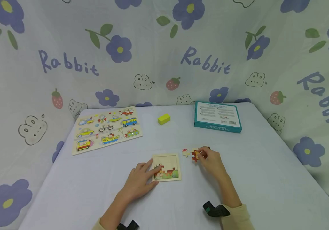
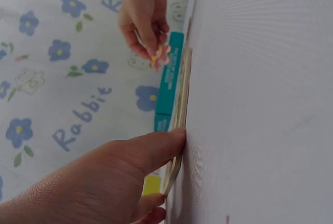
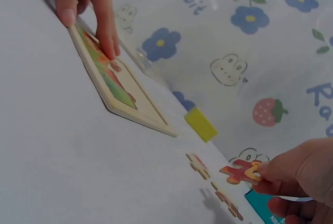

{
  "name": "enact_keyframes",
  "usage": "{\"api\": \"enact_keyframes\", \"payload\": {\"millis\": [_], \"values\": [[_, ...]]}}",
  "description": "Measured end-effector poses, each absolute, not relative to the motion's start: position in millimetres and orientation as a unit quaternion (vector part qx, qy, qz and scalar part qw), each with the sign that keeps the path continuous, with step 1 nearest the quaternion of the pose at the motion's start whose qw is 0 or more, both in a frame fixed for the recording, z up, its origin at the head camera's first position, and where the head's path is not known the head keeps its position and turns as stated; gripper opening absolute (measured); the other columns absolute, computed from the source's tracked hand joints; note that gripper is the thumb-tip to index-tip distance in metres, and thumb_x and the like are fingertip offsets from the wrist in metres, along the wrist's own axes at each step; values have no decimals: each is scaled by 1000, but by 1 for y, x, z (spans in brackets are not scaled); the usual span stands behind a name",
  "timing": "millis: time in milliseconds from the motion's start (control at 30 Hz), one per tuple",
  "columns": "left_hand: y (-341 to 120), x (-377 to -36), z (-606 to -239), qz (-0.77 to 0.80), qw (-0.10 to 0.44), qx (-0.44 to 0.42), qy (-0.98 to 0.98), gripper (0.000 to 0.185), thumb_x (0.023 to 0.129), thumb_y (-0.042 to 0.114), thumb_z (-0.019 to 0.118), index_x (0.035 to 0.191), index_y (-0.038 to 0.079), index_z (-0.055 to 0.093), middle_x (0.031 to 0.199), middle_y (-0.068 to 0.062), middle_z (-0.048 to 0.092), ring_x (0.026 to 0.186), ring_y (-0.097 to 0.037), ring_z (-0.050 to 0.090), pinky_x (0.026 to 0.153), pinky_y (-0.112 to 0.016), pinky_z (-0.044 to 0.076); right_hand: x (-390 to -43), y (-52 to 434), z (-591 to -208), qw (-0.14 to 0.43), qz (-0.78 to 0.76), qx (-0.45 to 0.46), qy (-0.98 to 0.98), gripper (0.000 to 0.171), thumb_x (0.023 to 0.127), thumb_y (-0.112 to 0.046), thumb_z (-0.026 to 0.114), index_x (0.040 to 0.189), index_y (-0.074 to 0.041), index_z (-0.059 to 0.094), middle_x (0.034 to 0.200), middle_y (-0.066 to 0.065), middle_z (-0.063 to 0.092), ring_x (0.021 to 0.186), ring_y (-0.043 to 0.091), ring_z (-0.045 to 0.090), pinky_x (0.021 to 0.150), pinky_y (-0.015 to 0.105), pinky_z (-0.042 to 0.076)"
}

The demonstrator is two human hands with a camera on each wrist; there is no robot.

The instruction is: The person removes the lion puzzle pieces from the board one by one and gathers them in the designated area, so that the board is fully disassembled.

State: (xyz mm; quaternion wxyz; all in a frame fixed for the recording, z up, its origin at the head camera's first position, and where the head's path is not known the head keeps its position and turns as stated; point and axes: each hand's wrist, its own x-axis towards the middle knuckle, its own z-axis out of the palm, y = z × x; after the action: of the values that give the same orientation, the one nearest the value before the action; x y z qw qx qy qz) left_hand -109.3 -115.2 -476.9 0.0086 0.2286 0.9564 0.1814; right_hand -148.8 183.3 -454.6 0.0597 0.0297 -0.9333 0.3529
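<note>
**Small jigsaw tray at lower centre, one piece lifted beside it**

At left of centre in the head view lies a vehicle peg puzzle board with its pictures in place. The left hand lies low and centre, straight fingers pressing the left edge of the small wooden puzzle tray; its grip holds nothing. The tray is pale and square, with coloured pieces filling only its lower strip. Just right of it the right hand pinches a red and yellow jigsaw piece, tilted off the table. A loose piece lies between tray and hand. Behind, well apart, sit a yellow block and a teal box.
</note>
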Motion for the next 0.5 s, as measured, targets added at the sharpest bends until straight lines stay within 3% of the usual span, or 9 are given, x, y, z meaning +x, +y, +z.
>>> {"api": "enact_keyframes", "payload": {"millis": [500], "values": [[-116, -111, -480, 185, -1, 229, 956, 52, 79, 50, 58, 128, 41, 43, 142, -3, 31, 119, -24, 34, 82, -43, 34, -153, 200, -460, 26, 318, 32, -947, 13, 82, -15, 63, 93, -9, 61, 69, 0, 57, 63, 14, 47, 56, 26, 39]]}}
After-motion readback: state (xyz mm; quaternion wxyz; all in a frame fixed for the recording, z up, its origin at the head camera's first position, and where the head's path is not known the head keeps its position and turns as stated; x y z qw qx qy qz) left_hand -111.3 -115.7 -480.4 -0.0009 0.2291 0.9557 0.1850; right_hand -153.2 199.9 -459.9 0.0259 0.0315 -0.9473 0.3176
